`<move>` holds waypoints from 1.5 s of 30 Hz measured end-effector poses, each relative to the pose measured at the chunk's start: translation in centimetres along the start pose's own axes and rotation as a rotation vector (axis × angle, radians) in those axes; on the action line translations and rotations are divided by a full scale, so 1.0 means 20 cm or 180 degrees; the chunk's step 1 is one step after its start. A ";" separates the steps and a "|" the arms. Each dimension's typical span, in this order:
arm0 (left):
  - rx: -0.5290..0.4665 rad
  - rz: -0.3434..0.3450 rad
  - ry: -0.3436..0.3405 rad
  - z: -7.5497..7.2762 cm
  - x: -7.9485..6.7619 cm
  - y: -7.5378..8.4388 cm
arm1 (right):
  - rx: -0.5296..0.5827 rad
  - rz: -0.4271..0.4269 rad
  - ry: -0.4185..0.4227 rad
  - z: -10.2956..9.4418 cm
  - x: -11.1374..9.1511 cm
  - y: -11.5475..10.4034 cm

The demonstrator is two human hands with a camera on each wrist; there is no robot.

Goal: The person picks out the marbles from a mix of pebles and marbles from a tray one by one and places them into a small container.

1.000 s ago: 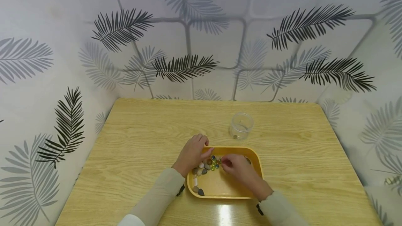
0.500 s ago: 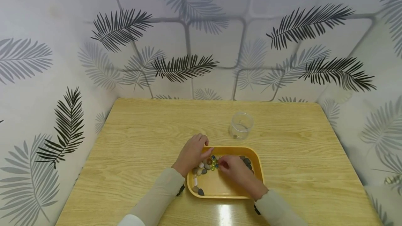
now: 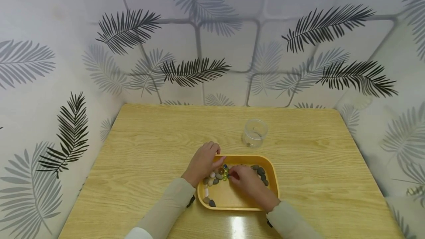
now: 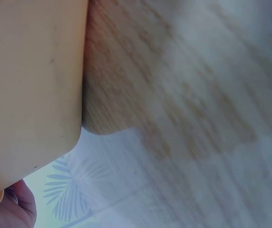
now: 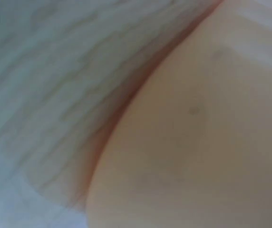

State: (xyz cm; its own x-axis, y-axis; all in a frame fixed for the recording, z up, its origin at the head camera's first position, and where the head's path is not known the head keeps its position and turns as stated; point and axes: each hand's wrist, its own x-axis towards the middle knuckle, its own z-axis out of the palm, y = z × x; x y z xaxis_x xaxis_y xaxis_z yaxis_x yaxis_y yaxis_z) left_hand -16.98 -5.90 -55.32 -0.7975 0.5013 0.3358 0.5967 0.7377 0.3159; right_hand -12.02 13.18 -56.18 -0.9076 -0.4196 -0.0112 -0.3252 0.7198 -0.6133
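Observation:
My left hand (image 3: 203,162) grips the far left corner of a yellow plastic tray (image 3: 236,208), its thumb over the rim and its fingers outside. In the left wrist view, part of the hand (image 4: 23,205) shows at the rim, below the tray's outer wall (image 4: 31,80). Inside the tray, my right hand (image 3: 248,180) has its fingers curled, with thumb and fingertips at a small dark blue glass marble (image 3: 228,176). Just left of those fingertips lie several yellow-green glass marbles (image 3: 225,174) in a short row, with another blue marble (image 3: 225,166) at its far end.
Pebbles (image 3: 219,176) lie along the tray's left side, with a dark one (image 3: 212,203) in the near left corner. More dark pebbles (image 3: 261,171) line the far right. A clear round container (image 3: 255,133) stands behind the tray on the wooden table (image 3: 159,132).
My right hand has shifted slightly left and toward me, to the blue marble, uncovering dark pebbles on the tray's right. The left hand and tray have stayed in place.

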 end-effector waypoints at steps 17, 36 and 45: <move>-0.0026 -0.0026 0.0000 0.00 0.01 0.00 | 0.0101 -0.0114 0.0018 -0.01 0.01 0.00; 0.0002 -0.0057 -0.0042 0.01 0.01 -0.01 | -0.0131 -0.0205 0.0057 0.02 0.01 0.00; -0.0035 -0.0033 -0.0026 0.01 0.00 -0.01 | -0.0065 -0.0216 0.0055 0.02 0.00 0.00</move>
State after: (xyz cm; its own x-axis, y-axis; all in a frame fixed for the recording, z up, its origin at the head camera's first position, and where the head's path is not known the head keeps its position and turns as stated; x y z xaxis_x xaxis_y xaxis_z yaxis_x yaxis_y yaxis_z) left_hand -17.06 -5.95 -55.50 -0.8043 0.4973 0.3253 0.5893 0.7379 0.3290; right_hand -12.01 12.99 -56.42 -0.8877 -0.4583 0.0438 -0.3914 0.7012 -0.5959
